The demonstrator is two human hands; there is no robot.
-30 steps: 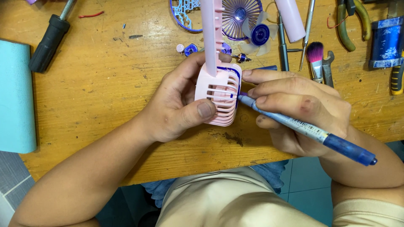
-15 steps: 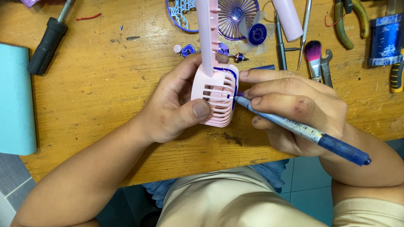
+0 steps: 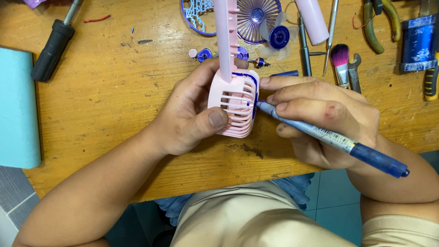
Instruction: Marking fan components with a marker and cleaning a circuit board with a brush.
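Observation:
My left hand [image 3: 194, 114] grips a pink slatted fan housing [image 3: 235, 107] on its edge above the wooden bench [image 3: 114, 100], thumb pressed on the slats. Its long pink handle points away from me. My right hand [image 3: 320, 119] holds a blue marker pen [image 3: 329, 137] like a pencil, and the tip touches the housing's right rim, where a blue line shows. Just beyond the hands lie a blue fan blade [image 3: 278, 36], a blue round grille [image 3: 258, 13] and a small motor [image 3: 258, 62].
A black-handled screwdriver [image 3: 52, 50] lies at the far left, beside a light blue block [image 3: 16, 107] at the bench's left edge. At the far right are a pink-bristled brush [image 3: 340, 59], green-handled pliers [image 3: 382, 23], a pink tube [image 3: 313, 20], thin metal tools and a blue box [image 3: 418, 41].
The pen tip has shifted slightly along the rim of the housing, and both hands have stayed almost where they were.

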